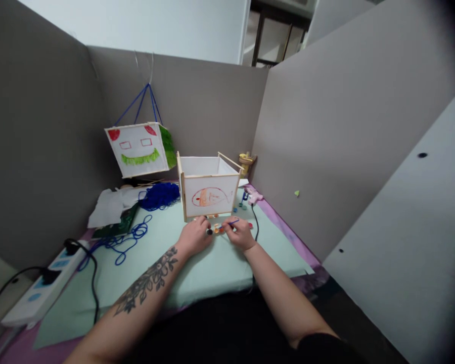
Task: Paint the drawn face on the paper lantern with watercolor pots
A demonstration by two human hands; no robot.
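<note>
In front of the box lantern my right hand (pixel 239 235) is closed in a pinch round a thin blue paintbrush (pixel 233 222). The brush's tip end points down at small paint pots (pixel 217 229) with orange and red in them. On the other side of these pots, my left hand (pixel 195 235) has its fingers curled against them, next to a dark pot (pixel 210 232). Just behind both hands stands the open-topped box lantern (pixel 211 197), white panels in a wooden stick frame. Its front panel bears a fish outlined in red, partly coloured orange.
A finished-looking lantern (pixel 138 150) hangs by blue cords at the back left. Blue yarn (pixel 160 196), loose blue cord (pixel 131 237) and white cloth (pixel 109 206) lie left. A power strip (pixel 47 283) is at the left edge, a pink glue gun (pixel 254 195) at the right.
</note>
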